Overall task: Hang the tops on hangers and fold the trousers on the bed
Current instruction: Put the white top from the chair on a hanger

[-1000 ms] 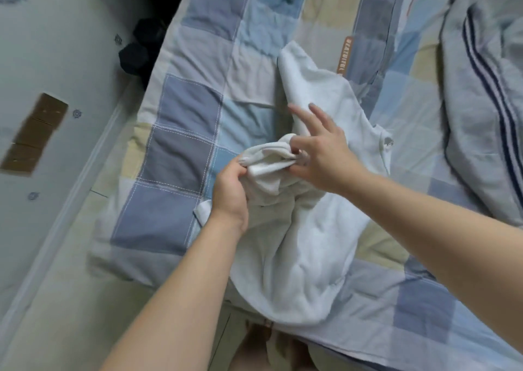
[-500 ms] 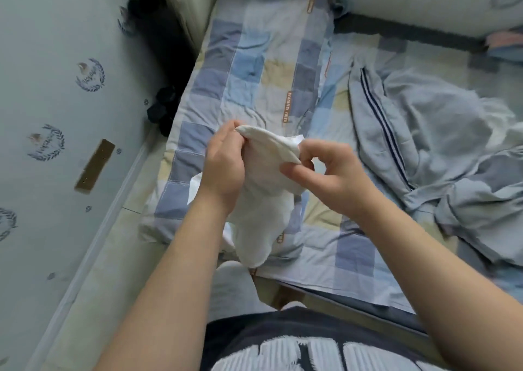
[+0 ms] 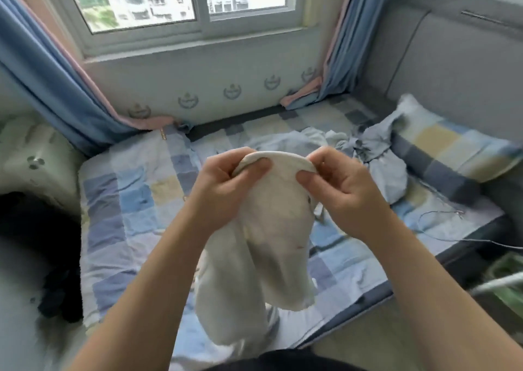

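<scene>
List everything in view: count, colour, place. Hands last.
white garment: one, white, held up over the bed by its top edge
quilt: one, blue, grey and yellow checks, spread on the bed
clothes heap: one, pale grey-blue, on the quilt behind the garment
pillow: one, checked, right, by the headboard
headboard: one, grey, right
curtains: two, blue, pink-edged, flanking the window
window: one, white frame, far wall
cable: one, thin, dark, quilt's right edge
left hand: one, pinches the garment's top edge
right hand: one, pinches the same edge
</scene>
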A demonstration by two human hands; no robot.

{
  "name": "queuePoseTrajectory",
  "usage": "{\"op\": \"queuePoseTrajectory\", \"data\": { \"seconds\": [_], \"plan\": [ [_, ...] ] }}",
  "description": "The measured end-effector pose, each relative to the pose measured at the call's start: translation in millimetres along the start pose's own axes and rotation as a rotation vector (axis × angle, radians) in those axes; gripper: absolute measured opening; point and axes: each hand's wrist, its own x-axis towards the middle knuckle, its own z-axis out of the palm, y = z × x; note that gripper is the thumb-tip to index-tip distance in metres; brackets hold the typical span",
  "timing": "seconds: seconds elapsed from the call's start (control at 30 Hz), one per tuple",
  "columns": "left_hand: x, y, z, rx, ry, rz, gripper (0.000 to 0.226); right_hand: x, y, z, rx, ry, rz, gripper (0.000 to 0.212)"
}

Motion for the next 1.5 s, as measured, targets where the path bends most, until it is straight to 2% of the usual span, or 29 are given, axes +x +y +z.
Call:
{"op": "queuePoseTrajectory", "data": {
  "seconds": [0.17,0.23,0.3,0.37,0.43,0.5,0.57,0.63,0.7,0.77,0.83,0.97,1.03,1.1,1.3,1.4,1.5],
  "plan": [
    [-11,14,25,-0.076,-0.235,0.092,0.032,-61,-18,0,-0.136,0.064,0.189,0.029],
    [-24,16,41,-0.094,-0.301,0.105,0.024,-87,-19,-2,-0.345,0.083,0.243,0.054],
    [-38,16,57,-0.119,-0.351,0.099,0.022,-117,-19,-7,-0.510,0.092,0.362,0.062],
    [-50,18,75,-0.162,-0.414,0.092,0.023,-152,-23,-12,-0.612,0.083,0.590,0.059],
    [-58,23,94,-0.198,-0.474,0.082,0.024,-194,-28,-16,-0.619,0.123,0.764,0.041],
    [-69,33,118,-0.208,-0.542,0.106,0.026,-239,-35,-15,-0.491,0.290,0.855,0.021],
    [-84,44,145,-0.207,-0.601,0.137,0.036,-283,-43,-14,-0.385,0.498,0.864,0.018],
    [-99,55,171,-0.213,-0.602,0.131,0.046,-324,-52,-14,-0.389,0.715,0.853,0.018],
    [-111,64,197,-0.237,-0.573,0.111,0.046,-367,-63,-18,-0.351,0.933,0.864,0.013],
    [-122,71,226,-0.230,-0.546,0.095,0.037,-408,-78,-23,-0.316,1.068,0.886,0.011],
    [-138,78,258,-0.189,-0.570,0.095,0.029,-447,-95,-26,-0.292,1.125,0.896,0.007],
    [-188,88,334,-0.113,-0.729,0.063,0.033,-513,-140,-28,-0.222,1.271,0.852,0.018],
    [-222,96,370,-0.050,-0.871,0.020,0.036,-541,-162,-31,-0.137,1.338,0.793,0.023],
    [-261,106,399,-0.008,-1.016,0.012,0.026,-568,-178,-37,-0.081,1.392,0.766,0.025],
    [-389,148,432,-0.183,-1.181,0.045,0.016,-635,-200,-47,0.095,1.652,0.678,0.020],
    [-448,161,434,-0.264,-1.289,0.041,0.028,-662,-219,-53,0.157,1.734,0.609,0.017],
    [-493,163,447,-0.229,-1.374,-0.003,0.040,-686,-238,-58,0.254,1.785,0.513,0.012]
  ]
}}
